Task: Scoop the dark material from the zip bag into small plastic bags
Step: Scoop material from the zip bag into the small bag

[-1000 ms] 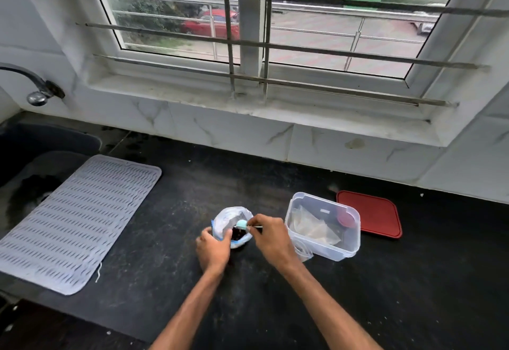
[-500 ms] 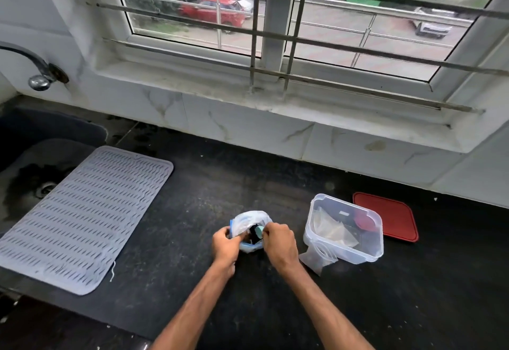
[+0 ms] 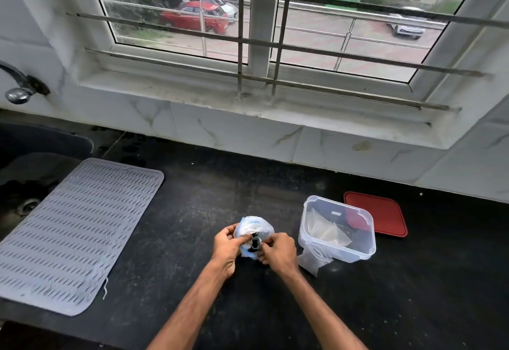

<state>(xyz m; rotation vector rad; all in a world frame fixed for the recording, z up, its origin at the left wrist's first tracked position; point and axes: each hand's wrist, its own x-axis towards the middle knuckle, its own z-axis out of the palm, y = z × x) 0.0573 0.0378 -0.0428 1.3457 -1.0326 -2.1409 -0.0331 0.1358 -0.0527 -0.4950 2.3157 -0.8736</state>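
Black bench (image 3: 179, 225), front middle: fingers of left hand (image 3: 227, 246) and right hand (image 3: 278, 252) pinch zip bag (image 3: 254, 225) mouth, likely bracing it for scooping.

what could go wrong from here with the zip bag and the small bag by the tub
1. The left hand and right hand both pinch the soft zip bag at its mouth. It may slump and spill dark material onto the black counter, where it would be hard to see.
2. The small plastic bag lies limp against the clear container. With no hand free, filling it could miss.
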